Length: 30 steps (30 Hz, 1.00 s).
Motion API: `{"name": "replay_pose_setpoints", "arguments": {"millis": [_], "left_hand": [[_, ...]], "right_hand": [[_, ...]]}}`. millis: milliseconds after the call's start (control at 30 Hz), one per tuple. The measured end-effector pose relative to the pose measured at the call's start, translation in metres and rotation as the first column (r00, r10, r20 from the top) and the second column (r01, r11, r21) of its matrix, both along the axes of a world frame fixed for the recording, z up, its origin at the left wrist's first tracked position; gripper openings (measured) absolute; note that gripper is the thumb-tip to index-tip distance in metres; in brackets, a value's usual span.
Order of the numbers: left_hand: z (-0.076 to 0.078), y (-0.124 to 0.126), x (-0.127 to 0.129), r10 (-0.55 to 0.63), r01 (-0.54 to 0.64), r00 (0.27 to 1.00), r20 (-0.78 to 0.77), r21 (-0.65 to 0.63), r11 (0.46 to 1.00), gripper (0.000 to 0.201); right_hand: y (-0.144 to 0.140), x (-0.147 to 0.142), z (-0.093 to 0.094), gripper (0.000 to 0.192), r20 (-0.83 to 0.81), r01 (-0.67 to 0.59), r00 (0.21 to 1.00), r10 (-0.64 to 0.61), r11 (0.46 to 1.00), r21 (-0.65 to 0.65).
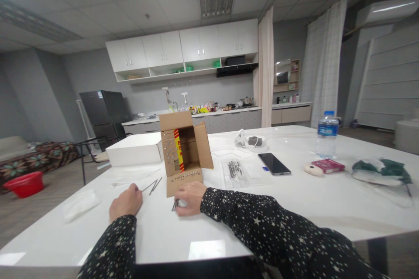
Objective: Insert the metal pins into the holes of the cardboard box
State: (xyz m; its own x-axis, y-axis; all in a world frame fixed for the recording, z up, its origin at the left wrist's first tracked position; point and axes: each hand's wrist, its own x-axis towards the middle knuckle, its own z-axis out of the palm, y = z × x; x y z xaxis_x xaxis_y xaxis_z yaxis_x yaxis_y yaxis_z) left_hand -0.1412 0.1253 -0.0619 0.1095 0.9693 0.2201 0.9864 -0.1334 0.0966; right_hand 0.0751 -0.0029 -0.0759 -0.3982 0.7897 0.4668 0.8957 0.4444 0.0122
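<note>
My left hand (127, 202) rests on the white table with its fingers curled. A thin metal nail (149, 185) sticks out from its fingertips, and another nail (155, 186) lies just beside it. My right hand (190, 199) is closed around several dark nails (176, 204), their ends showing below the fingers. It is at the front flap of an open cardboard box (170, 157), which stands with its opening towards me. Small round metal heads dot the box's left flap and front flap. A clear plastic case (235, 173) to the right holds several more thin metal pieces.
A white box (134, 150) stands behind on the left, and crumpled tissue (81, 205) lies at the left. Rightward are a phone (274, 163), a white device with a cable (250, 141), a pink box (327, 165), a water bottle (326, 135) and a green cloth item (381, 171).
</note>
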Motion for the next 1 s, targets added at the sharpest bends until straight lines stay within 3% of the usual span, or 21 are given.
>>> {"name": "replay_pose_setpoints", "arguments": {"millis": [633, 1000], "left_hand": [[0.0005, -0.0010, 0.0008, -0.004, 0.004, 1.000, 0.003, -0.002, 1.000, 0.032], [0.0018, -0.0026, 0.0005, -0.008, 0.008, 1.000, 0.017, 0.017, 1.000, 0.032]], "right_hand": [[-0.0023, -0.0042, 0.0057, 0.030, 0.016, 0.056, 0.998, -0.055, 0.995, -0.077], [0.0013, -0.0052, -0.0014, 0.018, -0.023, 0.060, 0.998, -0.059, 0.997, 0.049]]}}
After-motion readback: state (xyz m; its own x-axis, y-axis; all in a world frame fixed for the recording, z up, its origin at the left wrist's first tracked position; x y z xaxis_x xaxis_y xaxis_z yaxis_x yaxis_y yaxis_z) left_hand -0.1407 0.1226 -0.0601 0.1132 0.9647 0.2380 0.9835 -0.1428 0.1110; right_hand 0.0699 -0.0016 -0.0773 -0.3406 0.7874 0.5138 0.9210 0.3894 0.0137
